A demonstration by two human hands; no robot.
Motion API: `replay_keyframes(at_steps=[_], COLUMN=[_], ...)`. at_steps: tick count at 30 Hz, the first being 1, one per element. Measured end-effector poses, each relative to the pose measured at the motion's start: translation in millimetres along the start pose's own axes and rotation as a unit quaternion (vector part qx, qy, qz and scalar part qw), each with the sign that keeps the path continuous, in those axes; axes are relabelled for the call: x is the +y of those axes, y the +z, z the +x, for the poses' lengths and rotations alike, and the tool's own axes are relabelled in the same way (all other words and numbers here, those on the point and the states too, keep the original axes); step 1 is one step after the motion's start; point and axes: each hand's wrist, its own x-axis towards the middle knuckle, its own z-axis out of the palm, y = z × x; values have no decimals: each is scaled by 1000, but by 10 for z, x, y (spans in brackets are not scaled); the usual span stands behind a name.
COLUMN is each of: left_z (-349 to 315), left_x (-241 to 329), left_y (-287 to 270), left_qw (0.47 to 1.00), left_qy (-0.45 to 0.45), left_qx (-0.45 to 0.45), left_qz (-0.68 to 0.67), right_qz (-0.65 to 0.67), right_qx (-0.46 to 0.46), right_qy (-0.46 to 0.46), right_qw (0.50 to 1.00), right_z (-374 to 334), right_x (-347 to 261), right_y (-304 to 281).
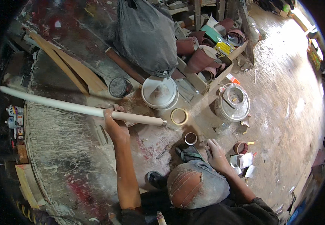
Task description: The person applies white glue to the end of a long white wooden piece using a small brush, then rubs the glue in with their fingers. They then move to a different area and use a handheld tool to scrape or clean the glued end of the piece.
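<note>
My left hand [114, 119] is closed round a long, smooth white tapered rod [68, 105]. The rod runs from the far left to the middle, beige toward its thicker end, where a small metal fitting [165, 123] sticks out. Beside my knee [198, 183], in torn grey cloth, my right hand [217, 155] has its fingers curled together. Something small and greyish shows at those fingertips; I cannot tell what it is. Close to the right hand stands a small round cup [190, 138] with dark contents. A ring of tape [179, 116] lies just past the rod's end.
Two white lidded buckets [155, 99] [224, 112] and a dark tin [119, 87] stand beyond the rod. Farther back are a grey plastic bag [147, 41] and a wooden box [222, 77] of sandpaper rolls. At right lie a reddish roll [241, 147] and paper scraps [246, 159].
</note>
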Motion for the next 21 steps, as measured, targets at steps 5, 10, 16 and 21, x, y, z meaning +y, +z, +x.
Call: replay_keyframes(at_steps=[5, 10, 16, 21], left_z=[110, 49, -306, -783], left_x=[-390, -571, -822, -809], left_y=[-378, -490, -401, -288], left_qw=[998, 948, 773, 689], left_qy=[24, 211, 492, 514], left_qx=[23, -120, -130, -210], left_qz=[46, 204, 380, 465], right_qz=[-60, -59, 63, -282], right_qx=[-82, -56, 27, 159], right_qy=[-12, -137, -136, -345], right_qw=[995, 987, 988, 881], right_z=[-78, 36, -84, -212], right_x=[337, 91, -1055, -1831], right_y=[206, 113, -506, -1038])
